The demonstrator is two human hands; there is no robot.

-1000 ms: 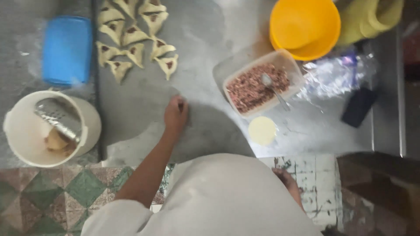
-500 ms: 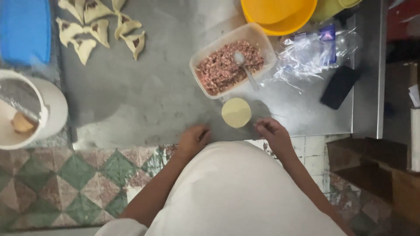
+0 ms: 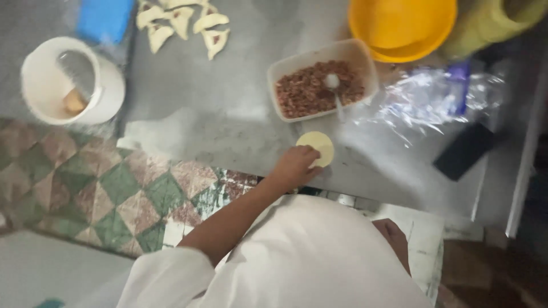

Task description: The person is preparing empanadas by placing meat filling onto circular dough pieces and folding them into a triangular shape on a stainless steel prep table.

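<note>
A small round pale dough disc lies flat on the grey metal table, just in front of a white rectangular tub of reddish-brown minced filling with a spoon standing in it. My left hand reaches over the table's near edge, its fingers curled over the disc's near left edge. My right hand hangs low beside my white garment, below the table edge, touching nothing that I can see; its fingers are hidden.
Several folded filled pastries lie at the back left beside a blue box. A white bucket with a scraper stands left. Back right are a yellow bowl, crumpled clear plastic and a dark flat object. Tiled floor lies below.
My left hand has moved from the table edge up onto the dough disc. My right hand has dropped back from the table to my side. The view has shifted left.
</note>
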